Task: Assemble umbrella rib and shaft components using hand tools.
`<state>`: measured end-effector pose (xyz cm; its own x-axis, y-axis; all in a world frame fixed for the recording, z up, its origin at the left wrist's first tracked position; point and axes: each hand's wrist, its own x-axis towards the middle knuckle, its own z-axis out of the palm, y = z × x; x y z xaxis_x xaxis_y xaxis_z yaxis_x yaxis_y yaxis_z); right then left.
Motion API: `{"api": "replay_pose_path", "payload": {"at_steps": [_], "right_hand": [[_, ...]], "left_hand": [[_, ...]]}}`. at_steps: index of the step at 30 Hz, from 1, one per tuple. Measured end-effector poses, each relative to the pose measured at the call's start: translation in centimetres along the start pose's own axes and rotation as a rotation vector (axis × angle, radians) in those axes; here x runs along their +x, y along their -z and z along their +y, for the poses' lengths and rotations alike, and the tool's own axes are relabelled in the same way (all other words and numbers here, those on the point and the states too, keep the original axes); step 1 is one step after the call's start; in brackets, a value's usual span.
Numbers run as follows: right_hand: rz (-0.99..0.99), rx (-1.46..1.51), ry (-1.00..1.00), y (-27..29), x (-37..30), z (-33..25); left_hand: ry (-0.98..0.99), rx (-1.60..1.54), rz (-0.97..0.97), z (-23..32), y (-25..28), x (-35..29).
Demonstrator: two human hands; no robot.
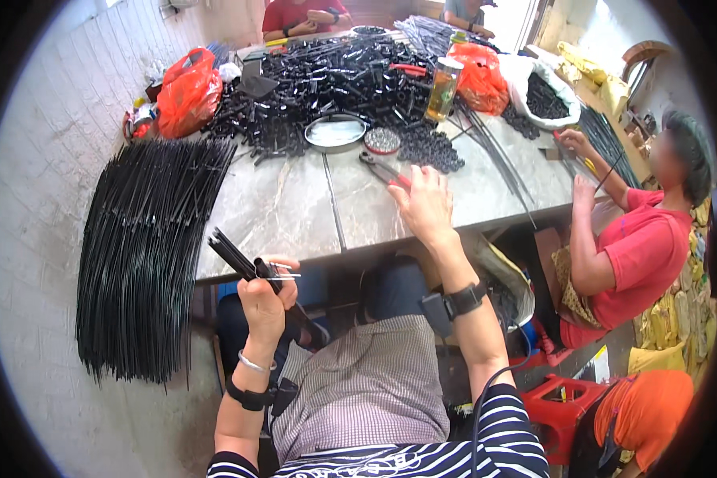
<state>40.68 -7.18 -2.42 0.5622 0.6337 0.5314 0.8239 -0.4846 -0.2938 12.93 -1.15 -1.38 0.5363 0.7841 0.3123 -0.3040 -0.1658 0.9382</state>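
My left hand (263, 309) is closed round a bundle of thin black rods (231, 255), held in front of the table edge. A short black tube stands at the top of the grip, and thin pale pins stick out past the fingers. My right hand (428, 205) is over the table with its fingers stretched forward. Its thumb side is at the red handles of a pair of pliers (381, 168); I see no firm grip on them. Just beyond the fingertips lie many small black pieces (430, 150), beside a round tin (382, 141) of small metal parts.
Long black rods (147, 239) hang over the table's left end. A big heap of black parts (327, 80) covers the back, with a metal dish (336, 146), a bottle (442, 92) and red bags (190, 95). A person in red (645, 239) works at right; others sit at the far side.
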Motion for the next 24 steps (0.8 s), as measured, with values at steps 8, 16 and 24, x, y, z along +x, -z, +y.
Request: {"api": "replay_pose_path", "payload": {"at_steps": [8,16,24], "right_hand": [[-0.113,-0.008,0.177,-1.6,1.9,2.9],[-0.910,1.354,-0.380,10.0,-6.1,-4.2],[-1.384,1.692,-0.400,12.3,-12.2,-6.4]], "left_hand": [[0.016,-0.068,0.032,-1.2,0.6,1.1],[0.015,-0.141,0.111,-2.2,1.3,1.7],[-0.027,0.022,-0.006,0.2,1.1,-0.5]]}}
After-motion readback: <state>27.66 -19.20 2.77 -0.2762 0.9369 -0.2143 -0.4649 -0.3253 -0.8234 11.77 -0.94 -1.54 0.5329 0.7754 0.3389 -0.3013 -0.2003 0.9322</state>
